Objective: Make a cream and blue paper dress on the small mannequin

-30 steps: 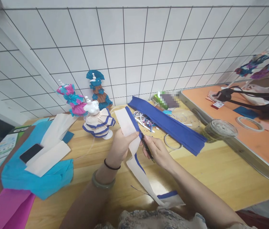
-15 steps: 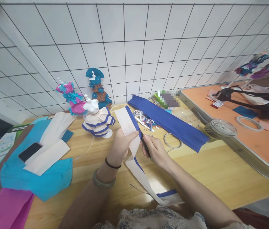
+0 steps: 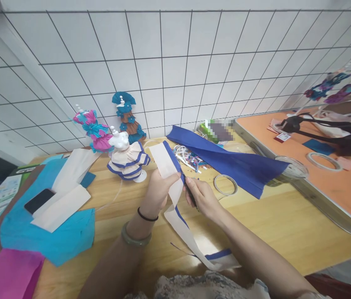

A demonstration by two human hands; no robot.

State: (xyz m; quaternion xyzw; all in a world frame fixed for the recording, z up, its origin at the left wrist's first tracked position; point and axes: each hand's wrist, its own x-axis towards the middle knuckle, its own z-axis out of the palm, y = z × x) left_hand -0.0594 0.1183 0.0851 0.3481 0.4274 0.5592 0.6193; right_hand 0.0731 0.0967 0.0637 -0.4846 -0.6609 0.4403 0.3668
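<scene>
My left hand [image 3: 159, 189] pinches a long cream paper strip [image 3: 163, 160] with a blue border along its right edge. The strip's lower part hangs in a twist to the table's front, with a thin dark sliver beside it. My right hand [image 3: 203, 195] is closed around dark-handled scissors [image 3: 191, 196], held against the blue border close to my left thumb; the blades are mostly hidden. Just left of the strip stands a small white dress form [image 3: 119, 140] in a tiered cream skirt [image 3: 128, 162] with blue bands.
A wide blue paper sheet [image 3: 225, 160] lies behind my hands, beside paper scraps [image 3: 191, 157] and a tape roll [image 3: 225, 185]. Two more dressed forms stand by the wall. Turquoise paper [image 3: 66, 236], a phone [image 3: 39, 201] and magenta paper [image 3: 10, 272] are at left; an orange table [image 3: 349, 187] adjoins at right.
The blue sheet's right end has spread and lifted to the right, now partly covering the clear round container. My hands and the strip have hardly moved.
</scene>
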